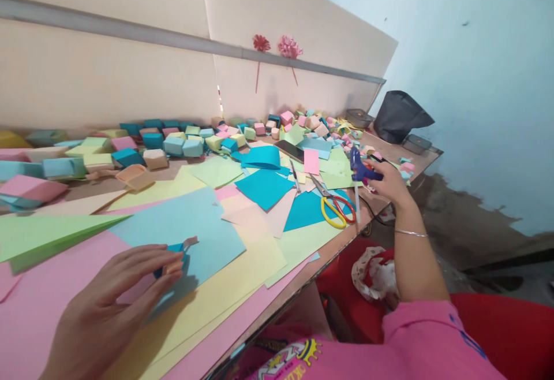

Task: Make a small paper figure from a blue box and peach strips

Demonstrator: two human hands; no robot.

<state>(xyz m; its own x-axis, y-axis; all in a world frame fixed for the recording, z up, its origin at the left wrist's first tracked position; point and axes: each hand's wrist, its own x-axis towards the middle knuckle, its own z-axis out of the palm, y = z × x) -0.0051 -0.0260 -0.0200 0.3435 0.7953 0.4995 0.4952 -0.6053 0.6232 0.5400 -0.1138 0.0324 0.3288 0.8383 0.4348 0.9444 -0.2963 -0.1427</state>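
My left hand [125,287] is closed in a pinch around a small folded blue paper piece [176,248]. A narrow pale strip sticks out from that piece, and much of it is hidden by my fingers. Under this hand lie a light blue paper sheet [182,218] and other coloured sheets. At the table's right edge, my right hand [387,179] grips a dark blue glue gun [360,166]. A whitish glue stick [357,201] shows below it. Close by on the paper are scissors [333,204] with yellow and red handles.
Several folded paper boxes [175,145] line the back of the table. A cutter knife [295,177] and a dark phone [289,150] lie mid-table. Two paper flowers [289,48] hang on the wall rail. A black bag [399,115] stands at the far right, and a red chair [502,328] is below.
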